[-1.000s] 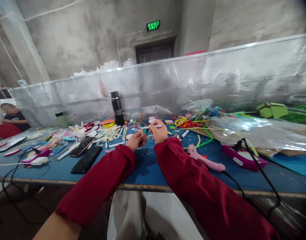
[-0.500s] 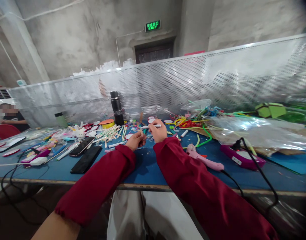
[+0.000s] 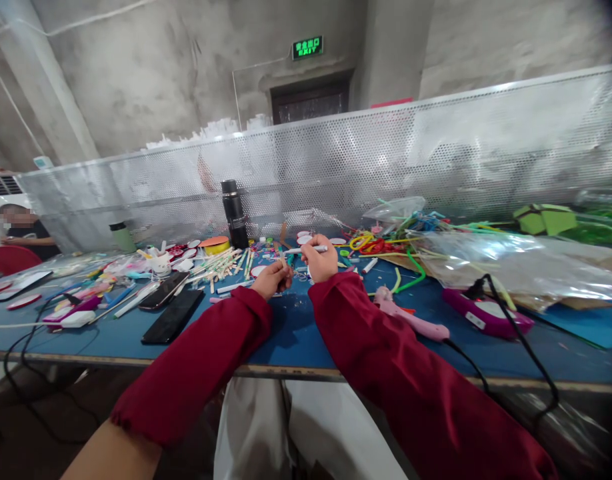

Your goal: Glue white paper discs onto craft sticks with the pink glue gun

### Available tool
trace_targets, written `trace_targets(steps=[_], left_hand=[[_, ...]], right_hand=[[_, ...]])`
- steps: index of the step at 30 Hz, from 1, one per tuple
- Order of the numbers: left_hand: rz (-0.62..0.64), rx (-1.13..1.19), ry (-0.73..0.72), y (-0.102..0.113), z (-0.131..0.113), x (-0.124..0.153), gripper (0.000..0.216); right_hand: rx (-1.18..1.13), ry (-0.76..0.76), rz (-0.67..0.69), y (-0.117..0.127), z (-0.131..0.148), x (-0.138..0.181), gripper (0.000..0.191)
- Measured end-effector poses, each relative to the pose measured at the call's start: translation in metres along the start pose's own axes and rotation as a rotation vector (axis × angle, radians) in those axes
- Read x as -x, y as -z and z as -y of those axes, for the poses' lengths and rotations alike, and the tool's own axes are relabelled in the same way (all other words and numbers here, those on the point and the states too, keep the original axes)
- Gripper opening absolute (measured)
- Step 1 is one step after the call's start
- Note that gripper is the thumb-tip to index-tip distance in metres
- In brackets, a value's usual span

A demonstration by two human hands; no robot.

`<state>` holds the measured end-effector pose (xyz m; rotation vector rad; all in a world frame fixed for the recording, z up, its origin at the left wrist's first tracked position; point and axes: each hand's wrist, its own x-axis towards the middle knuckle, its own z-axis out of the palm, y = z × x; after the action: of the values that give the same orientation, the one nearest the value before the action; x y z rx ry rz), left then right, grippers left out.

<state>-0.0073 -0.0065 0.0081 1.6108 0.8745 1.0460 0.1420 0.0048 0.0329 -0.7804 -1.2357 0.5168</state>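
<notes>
One white marker pen is lying in the grasp of the right hand, whose bent fingers are gripping its barrel and aiming one end toward the left hand. There the fingers are curling together, seemingly pinching a small pale piece above the blue table; it is showing too small to name, and I cannot tell whether the pen is touching it. Doing this well is probably calling for a firm left pinch, steady wrists and light pen pressure, with the right sleeve avoiding the pink glue gun lying beside it.
</notes>
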Motion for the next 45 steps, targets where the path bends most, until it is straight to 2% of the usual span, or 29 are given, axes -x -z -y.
trace_targets(steps=[8,39,45], left_hand=[[-0.005,0.012,-0.018,0.001,-0.001,0.000,0.038],[0.011,0.026,-0.038,0.002,0.001,-0.002,0.044],[-0.024,0.032,-0.056,0.002,-0.003,0.002,0.036]], right_hand=[[-0.054,-0.003,-0.073,0.000,0.007,0.002,0.010],[-0.082,-0.021,-0.129,-0.001,0.015,0.002,0.008],[-0.075,-0.032,-0.175,0.002,0.016,0.001,0.007]])
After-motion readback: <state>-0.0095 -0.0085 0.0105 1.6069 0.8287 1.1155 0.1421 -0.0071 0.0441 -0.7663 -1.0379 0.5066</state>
